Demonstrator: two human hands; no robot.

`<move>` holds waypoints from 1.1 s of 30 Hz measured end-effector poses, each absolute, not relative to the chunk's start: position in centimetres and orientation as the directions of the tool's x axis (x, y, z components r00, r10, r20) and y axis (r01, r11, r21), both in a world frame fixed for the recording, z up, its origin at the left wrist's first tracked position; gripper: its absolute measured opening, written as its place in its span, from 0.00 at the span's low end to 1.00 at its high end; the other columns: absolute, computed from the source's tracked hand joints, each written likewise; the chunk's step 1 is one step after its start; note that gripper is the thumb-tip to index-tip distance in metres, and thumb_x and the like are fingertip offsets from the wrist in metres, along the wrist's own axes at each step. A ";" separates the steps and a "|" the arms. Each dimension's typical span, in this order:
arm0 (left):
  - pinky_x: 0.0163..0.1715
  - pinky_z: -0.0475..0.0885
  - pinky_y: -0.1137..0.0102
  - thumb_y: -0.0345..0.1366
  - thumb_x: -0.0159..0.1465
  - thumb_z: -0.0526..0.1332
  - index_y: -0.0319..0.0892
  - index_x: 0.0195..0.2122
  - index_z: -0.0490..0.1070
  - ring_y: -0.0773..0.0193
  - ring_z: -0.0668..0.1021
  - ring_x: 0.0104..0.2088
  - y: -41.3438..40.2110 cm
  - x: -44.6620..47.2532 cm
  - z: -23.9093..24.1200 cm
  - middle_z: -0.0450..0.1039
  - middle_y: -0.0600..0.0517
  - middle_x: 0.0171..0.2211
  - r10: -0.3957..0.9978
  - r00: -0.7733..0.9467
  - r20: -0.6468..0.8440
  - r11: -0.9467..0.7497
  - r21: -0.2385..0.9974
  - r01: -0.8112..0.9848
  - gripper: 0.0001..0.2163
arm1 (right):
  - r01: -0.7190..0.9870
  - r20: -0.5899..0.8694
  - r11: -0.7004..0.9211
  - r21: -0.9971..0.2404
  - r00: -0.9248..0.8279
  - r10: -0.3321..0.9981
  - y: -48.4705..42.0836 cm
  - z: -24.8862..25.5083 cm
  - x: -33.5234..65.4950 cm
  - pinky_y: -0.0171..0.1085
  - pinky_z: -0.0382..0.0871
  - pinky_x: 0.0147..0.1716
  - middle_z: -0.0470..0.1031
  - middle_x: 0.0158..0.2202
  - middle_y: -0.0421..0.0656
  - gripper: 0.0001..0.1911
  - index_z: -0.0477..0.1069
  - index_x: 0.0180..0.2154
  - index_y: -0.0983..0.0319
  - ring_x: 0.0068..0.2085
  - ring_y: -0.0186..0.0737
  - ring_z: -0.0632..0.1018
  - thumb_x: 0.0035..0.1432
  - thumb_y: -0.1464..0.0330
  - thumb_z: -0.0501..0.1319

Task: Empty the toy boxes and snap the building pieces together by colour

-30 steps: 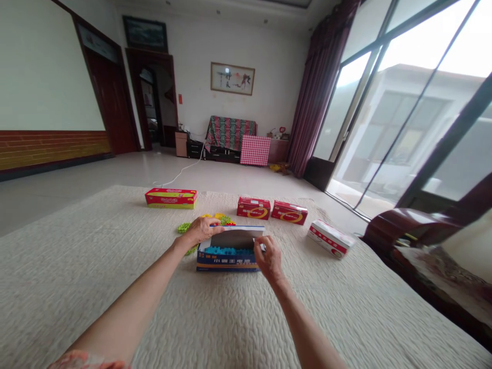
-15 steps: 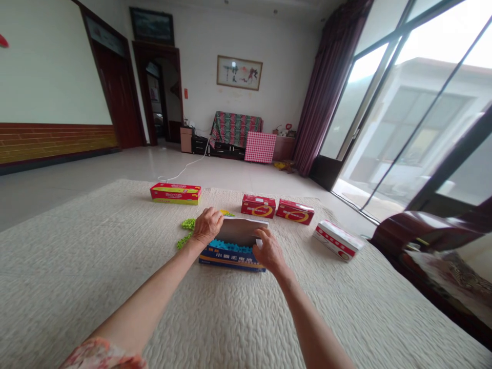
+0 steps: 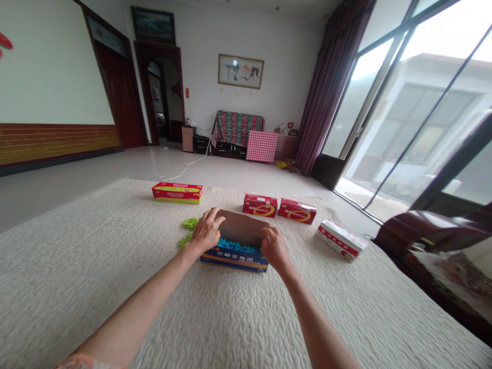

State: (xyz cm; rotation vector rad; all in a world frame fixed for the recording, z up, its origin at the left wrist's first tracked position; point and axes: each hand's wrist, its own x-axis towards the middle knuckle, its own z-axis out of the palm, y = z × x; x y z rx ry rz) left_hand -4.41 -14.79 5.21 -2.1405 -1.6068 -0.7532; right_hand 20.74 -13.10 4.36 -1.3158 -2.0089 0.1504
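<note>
The blue box (image 3: 233, 260) sits at the centre of the frame on the quilted mat (image 3: 115, 282), its long axis running left to right, with its lid (image 3: 243, 225) raised on the far side. It lies between the hands, about equally near to both: the left hand (image 3: 207, 230) is at the lid's left end, thumb and fingers apart, and I cannot tell whether they grip; the right hand (image 3: 275, 248) has its fingers bent together, apparently clamped on the right edge. Counted: one open box holding blue pieces (image 3: 240, 247), too crowded to number; two green clusters (image 3: 190, 223), left of centre; one red-and-yellow box (image 3: 177, 193); two red boxes (image 3: 260, 206); one white-and-red box (image 3: 341, 240), right of centre.
</note>
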 end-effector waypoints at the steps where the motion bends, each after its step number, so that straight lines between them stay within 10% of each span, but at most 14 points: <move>1: 0.55 0.65 0.58 0.22 0.54 0.56 0.41 0.49 0.72 0.51 0.66 0.53 -14.8 -4.5 5.4 0.60 0.44 0.57 0.765 0.214 0.607 -0.286 0.023 0.958 0.21 | 0.751 0.502 0.467 -0.468 -0.209 0.839 -13.0 4.4 21.0 0.38 0.67 0.48 0.72 0.46 0.49 0.20 0.72 0.44 0.64 0.47 0.42 0.74 0.52 0.79 0.50; 16: 0.40 0.69 0.65 0.30 0.62 0.53 0.44 0.41 0.75 0.53 0.69 0.44 -16.1 -7.5 6.2 0.68 0.44 0.43 0.862 0.012 0.507 -0.016 0.003 1.000 0.12 | 0.964 0.390 0.194 -0.182 -0.110 0.914 -14.5 5.0 22.0 0.41 0.60 0.39 0.71 0.40 0.48 0.12 0.77 0.39 0.59 0.42 0.47 0.71 0.55 0.72 0.57; 33: 0.41 0.69 0.70 0.33 0.60 0.55 0.43 0.45 0.74 0.60 0.76 0.41 -15.7 -7.4 4.4 0.75 0.47 0.40 0.953 -0.020 0.303 -0.019 0.126 0.992 0.13 | 0.919 0.191 0.219 -0.329 -0.162 0.968 -13.7 4.2 21.1 0.32 0.62 0.39 0.69 0.43 0.47 0.29 0.64 0.56 0.60 0.42 0.39 0.74 0.51 0.79 0.55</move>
